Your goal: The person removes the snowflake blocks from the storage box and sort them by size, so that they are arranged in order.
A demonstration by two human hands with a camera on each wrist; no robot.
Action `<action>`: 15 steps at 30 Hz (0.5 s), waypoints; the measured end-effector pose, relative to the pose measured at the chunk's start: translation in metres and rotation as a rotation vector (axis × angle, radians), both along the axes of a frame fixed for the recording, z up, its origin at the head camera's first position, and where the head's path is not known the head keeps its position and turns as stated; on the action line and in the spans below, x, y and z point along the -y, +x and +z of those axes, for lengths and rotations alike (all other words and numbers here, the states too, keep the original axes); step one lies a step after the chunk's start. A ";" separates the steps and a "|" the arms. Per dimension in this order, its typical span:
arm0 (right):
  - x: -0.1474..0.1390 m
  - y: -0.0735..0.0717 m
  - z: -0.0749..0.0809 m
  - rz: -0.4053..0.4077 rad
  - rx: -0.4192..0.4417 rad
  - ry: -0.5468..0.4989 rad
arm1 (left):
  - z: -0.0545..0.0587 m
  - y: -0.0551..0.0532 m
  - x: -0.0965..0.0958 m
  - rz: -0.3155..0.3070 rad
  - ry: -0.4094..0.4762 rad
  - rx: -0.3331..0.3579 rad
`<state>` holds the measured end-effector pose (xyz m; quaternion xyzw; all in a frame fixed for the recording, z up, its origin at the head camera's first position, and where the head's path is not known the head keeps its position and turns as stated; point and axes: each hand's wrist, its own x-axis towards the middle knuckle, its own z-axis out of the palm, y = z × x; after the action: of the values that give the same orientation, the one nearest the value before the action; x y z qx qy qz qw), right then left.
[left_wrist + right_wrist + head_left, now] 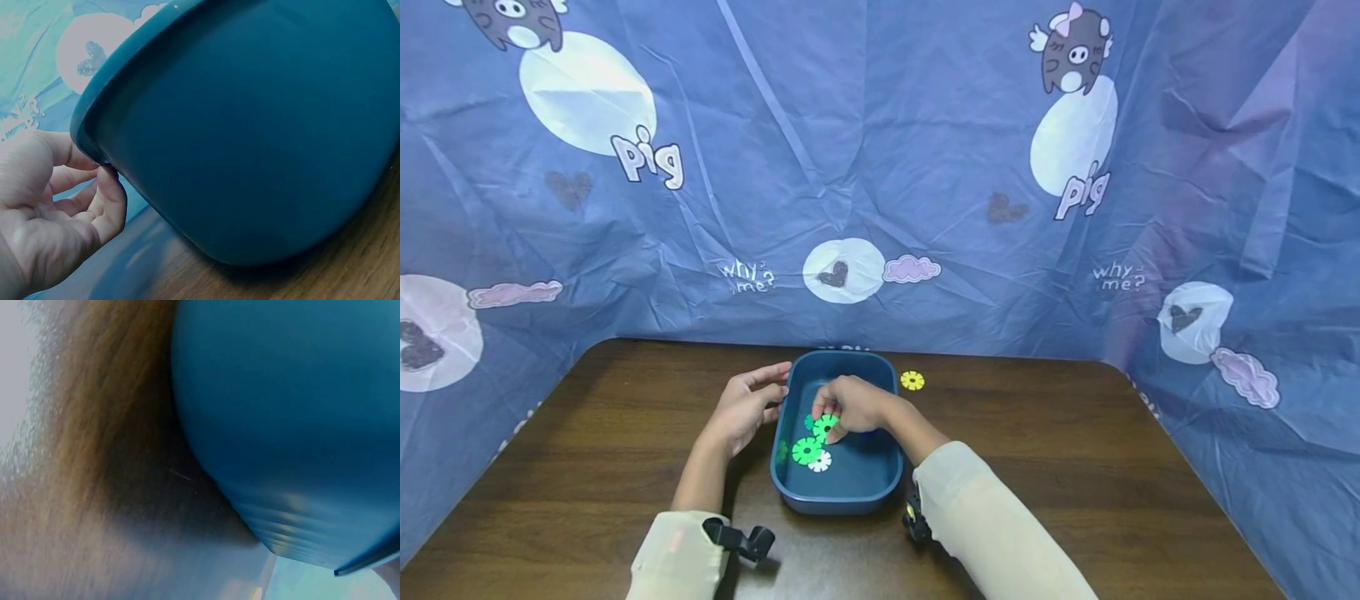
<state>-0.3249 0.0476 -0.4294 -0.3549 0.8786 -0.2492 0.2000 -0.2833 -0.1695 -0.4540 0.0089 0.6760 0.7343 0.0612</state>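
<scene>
A dark blue plastic bin (838, 507) stands on the table. My left hand (741, 412) grips its left rim near the far corner; in the left wrist view its fingertips (111, 187) meet at the rim's edge. Inside the bin my right hand (853, 404) reaches down, thumb and fingers pinching a bright green notched disc (824, 431). Beside that lie another green notched disc (807, 451), a white one (822, 462) and a partly covered teal one (808, 422). From the right wrist only the bin's outer wall (287, 425) shows; the right fingers are hidden there.
A yellow notched disc (912, 381) lies on the brown wooden table (1037, 450), just right of the bin's far end. Behind the table hangs a blue cloth (865, 183) with pig prints. Black camera mounts sit at both sleeve cuffs.
</scene>
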 end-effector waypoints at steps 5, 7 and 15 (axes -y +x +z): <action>-0.002 0.000 0.002 0.004 0.014 -0.068 | 0.001 -0.001 -0.001 0.004 0.012 -0.002; -0.003 0.000 0.002 0.001 0.021 -0.093 | 0.002 -0.002 -0.001 0.005 0.014 -0.002; -0.010 0.001 0.010 -0.003 0.030 -0.167 | 0.002 -0.001 -0.002 0.013 -0.005 0.006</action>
<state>-0.3237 0.0572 -0.4194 -0.3652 0.8523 -0.3271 0.1823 -0.2840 -0.1671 -0.4521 0.0020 0.6776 0.7331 0.0584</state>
